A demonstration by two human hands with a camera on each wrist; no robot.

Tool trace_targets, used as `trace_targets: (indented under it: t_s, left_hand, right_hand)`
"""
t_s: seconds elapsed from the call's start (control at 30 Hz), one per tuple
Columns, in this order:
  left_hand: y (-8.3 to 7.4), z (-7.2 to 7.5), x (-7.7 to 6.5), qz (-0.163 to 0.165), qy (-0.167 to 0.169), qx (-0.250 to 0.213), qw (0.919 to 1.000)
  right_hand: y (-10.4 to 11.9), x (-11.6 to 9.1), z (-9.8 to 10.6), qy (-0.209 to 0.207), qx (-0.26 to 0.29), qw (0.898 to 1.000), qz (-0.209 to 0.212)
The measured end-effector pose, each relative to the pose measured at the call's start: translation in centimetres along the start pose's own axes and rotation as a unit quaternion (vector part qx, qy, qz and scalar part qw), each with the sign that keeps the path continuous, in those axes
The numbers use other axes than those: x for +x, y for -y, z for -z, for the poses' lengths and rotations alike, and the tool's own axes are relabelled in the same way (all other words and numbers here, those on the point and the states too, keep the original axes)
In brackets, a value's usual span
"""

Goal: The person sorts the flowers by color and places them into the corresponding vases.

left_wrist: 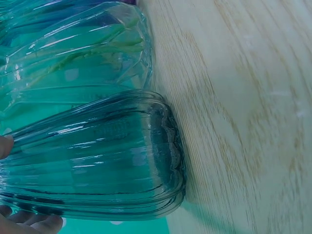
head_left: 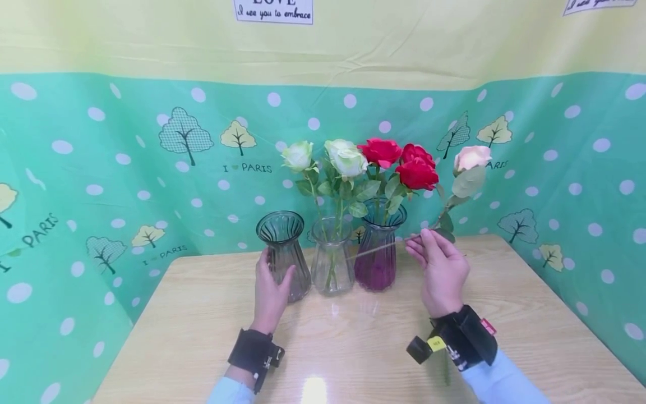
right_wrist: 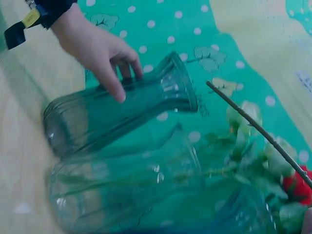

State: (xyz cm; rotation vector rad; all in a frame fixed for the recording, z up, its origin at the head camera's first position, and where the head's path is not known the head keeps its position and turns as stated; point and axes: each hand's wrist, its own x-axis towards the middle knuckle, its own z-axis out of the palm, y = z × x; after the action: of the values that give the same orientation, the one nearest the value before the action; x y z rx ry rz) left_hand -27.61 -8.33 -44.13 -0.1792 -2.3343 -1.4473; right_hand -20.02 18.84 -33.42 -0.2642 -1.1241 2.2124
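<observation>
My left hand [head_left: 271, 292] grips a grey glass vase [head_left: 285, 255] at the left of a row of three, thumb on its near right side and fingers round the left. This ribbed vase [left_wrist: 97, 156] stands upright on the table. Between thumb and fingertips, my right hand [head_left: 444, 272] pinches the stem of a pink rose [head_left: 472, 158]. The rose's head tilts up to the right, while its bare stem [right_wrist: 258, 127] points left, passing before the purple vase [head_left: 375, 261]. In the middle stands a clear vase [head_left: 333, 266] holding white roses [head_left: 346, 159].
Red roses [head_left: 418, 168] stand in the purple vase at the right of the row. The wooden table [head_left: 363, 348] bears the vases close together near its back edge. Behind them hangs a green dotted cloth [head_left: 136, 224] with printed trees, which also runs along both sides.
</observation>
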Motion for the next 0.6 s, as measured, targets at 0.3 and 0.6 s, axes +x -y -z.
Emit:
trace_targets:
  t_s: [0.3, 0.6]
  left_hand:
    - [0.4, 0.0, 0.1, -0.001, 0.000, 0.005, 1.0000]
    - [0.4, 0.1, 0.1, 0.000, 0.004, 0.003, 1.0000]
  right_hand:
    - [-2.2, 0.0, -4.2, 0.027, 0.005, 0.999, 0.033]
    - [-3.6, -0.4, -7.3, 0.051, 0.015, 0.997, 0.058]
